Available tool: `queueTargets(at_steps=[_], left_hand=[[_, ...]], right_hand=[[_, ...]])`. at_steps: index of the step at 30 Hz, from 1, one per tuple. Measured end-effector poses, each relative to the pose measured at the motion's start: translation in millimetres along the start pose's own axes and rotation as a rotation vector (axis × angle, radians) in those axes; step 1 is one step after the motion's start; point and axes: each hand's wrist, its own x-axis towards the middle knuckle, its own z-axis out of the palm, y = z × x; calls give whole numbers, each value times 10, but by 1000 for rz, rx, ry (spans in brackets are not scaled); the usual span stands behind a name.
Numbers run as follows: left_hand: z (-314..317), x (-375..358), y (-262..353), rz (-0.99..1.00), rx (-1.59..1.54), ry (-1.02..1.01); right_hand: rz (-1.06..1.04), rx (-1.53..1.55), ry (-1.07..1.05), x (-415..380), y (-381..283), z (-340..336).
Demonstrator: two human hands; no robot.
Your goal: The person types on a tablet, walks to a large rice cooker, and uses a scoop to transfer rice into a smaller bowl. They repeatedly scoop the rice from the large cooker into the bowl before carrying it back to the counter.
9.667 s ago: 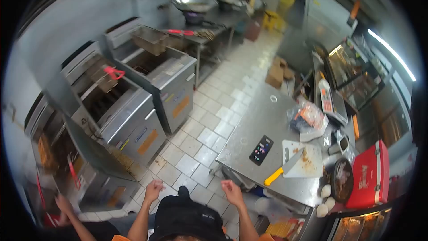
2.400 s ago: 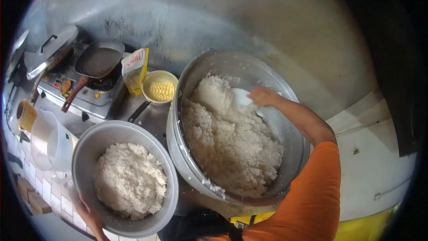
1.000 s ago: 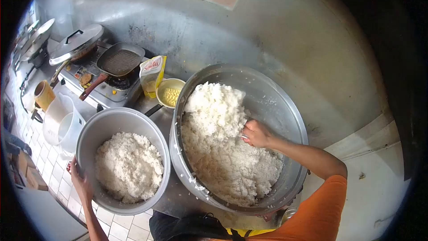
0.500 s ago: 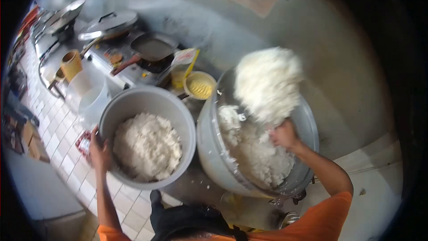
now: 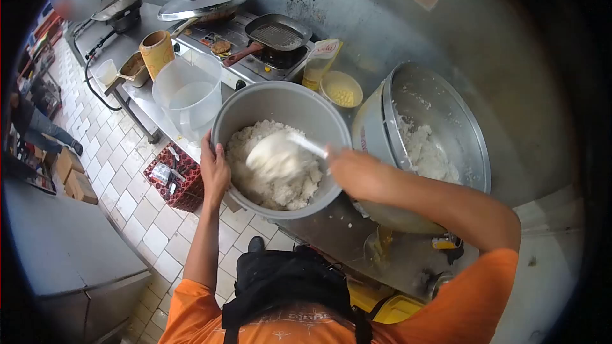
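Observation:
A deep grey pot [image 5: 277,99] holds white rice [image 5: 299,181]. My left hand [image 5: 214,169] holds the pot's left side, fingers against the outer wall and thumb up by the rim. Over the pot's right rim, my right hand [image 5: 354,172] is closed round the handle of a pale spatula [image 5: 274,156], whose blurred blade is down at the rice. To the right stands a large metal cooker pot [image 5: 468,114] with more rice [image 5: 430,153] inside.
Behind are a bowl of yellow pieces [image 5: 342,89], a grill pan [image 5: 278,30] on a stove, a clear plastic jug [image 5: 189,92] and a lidded pan [image 5: 203,1]. A red patterned crate [image 5: 185,185] stands at left. Farther off, a person's leg [image 5: 54,129] shows.
My right hand has moved left from the large cooker pot to the grey pot, and the big clump of rice is no longer raised. The view has shifted.

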Motion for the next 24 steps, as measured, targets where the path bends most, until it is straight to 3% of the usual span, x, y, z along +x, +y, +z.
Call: queueTargets(at_steps=[1,3,4,5,7,8,10,11,12,14,17,19,21,23,24], left_hand=[[-10,-4,10,-2,4,3],[-7,34,-34,-6,-26,1],[0,27,-26,9,-26,23],[19,0,-19,17,-25,50],[37,-14,-1,0,-32,64],[36,-1,23,2,-25,82],[-2,-17,135,-59,-16,66],[-19,-27,183,-100,4,30],[-23,-1,190,-80,9,13],[-20,-30,144,-97,9,22],[83,24,-155,60,52,115],[84,37,-104,40,20,112],[31,-19,36,27,18,75],[16,-115,63,-28,33,63],[20,-155,53,-42,90,70]], right_hand=[[12,4,-3,84,-128,-38],[84,30,-468,212,-269,-223],[172,190,-260,110,-235,-350],[179,181,-282,-18,-294,-579],[398,256,-78,-138,-438,-1025],[392,248,-85,-74,-491,-954],[169,405,80,162,-644,-475],[236,321,-123,533,-740,-61],[176,409,42,746,-796,204],[149,434,169,1186,-708,636],[181,325,87,1157,-690,198],[232,274,-160,823,-715,-467],[300,276,-135,509,-650,-897],[358,282,-115,579,-700,-735],[328,280,38,800,-782,-262]])
